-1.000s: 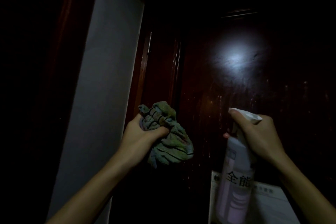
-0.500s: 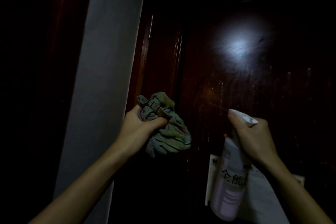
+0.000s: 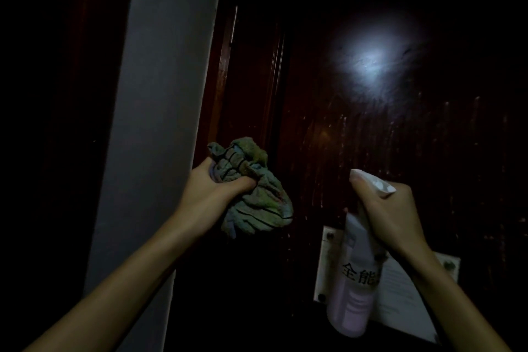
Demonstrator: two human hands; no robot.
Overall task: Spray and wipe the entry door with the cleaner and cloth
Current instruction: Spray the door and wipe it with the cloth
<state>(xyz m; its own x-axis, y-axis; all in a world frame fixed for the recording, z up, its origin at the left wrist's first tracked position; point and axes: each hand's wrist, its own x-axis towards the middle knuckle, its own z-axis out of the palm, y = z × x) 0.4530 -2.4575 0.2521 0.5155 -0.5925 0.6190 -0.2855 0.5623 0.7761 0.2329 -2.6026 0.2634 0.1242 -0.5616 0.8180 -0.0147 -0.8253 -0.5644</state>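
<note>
A dark brown wooden entry door [image 3: 400, 137] fills the right half of the view, lit by a bright spot of light and streaked with wet runs. My left hand [image 3: 211, 194] grips a bunched greenish striped cloth [image 3: 254, 197], held in front of the door's left edge. My right hand [image 3: 391, 214] is closed around the white head of a pale spray bottle [image 3: 354, 288] with black characters on it, nozzle pointed at the door. The trigger is hidden by my fingers.
A grey wall edge [image 3: 160, 123] stands left of the door frame [image 3: 225, 66]. A white notice plate [image 3: 405, 294] is fixed to the door behind the bottle. Everything further left is in darkness.
The view has tilted down slightly, so the light spot and notice plate sit lower and more of the plate shows. Both hands keep their hold on cloth and bottle at about the same places.
</note>
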